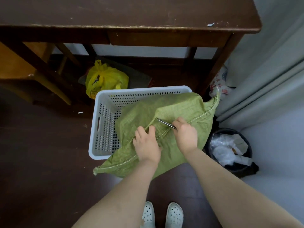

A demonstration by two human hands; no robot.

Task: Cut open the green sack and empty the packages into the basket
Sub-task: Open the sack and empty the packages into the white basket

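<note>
Your right hand (185,134) has its fingers (178,123) closed around a thin metal blade (166,123); whether it is a knife or scissors is too small to tell. The blade points up and left from the fingers, its tip touching the sack (164,111) just beside the stitched seam (194,118).

Your left hand (146,143) is just left of the blade, its fingers (150,130) pinching a fold of the cloth on the seam.

The seam runs diagonally from the sack's near-left corner to its far-right corner, passing between your two hands, so the cut probably follows that line, with the right hand nearer.

The sack lies tilted across the basket (105,122), covering its right and near edges. The basket's left half looks empty. The basket stands on the floor (41,153).
</note>
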